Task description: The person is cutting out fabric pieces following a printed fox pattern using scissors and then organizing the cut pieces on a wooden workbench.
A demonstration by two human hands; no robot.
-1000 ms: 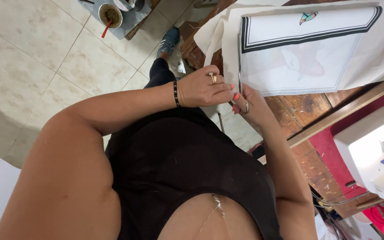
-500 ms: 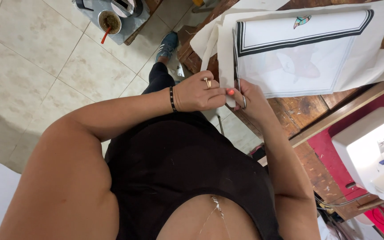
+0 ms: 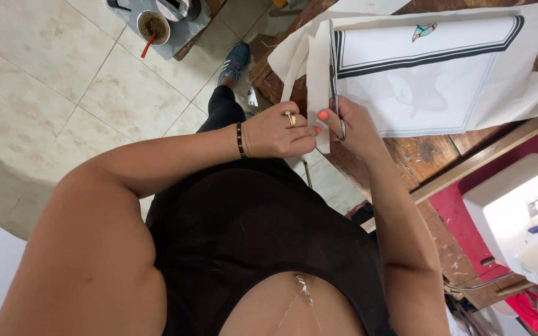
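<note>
Both hands (image 3: pixel 312 127) unmoved; scissors (image 3: pixel 333 74) further along cloth (image 3: pixel 431 74).

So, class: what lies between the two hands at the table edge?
In the head view, a narrow white fabric strip runs between the left hand and right hand, beside the scissors.
</note>
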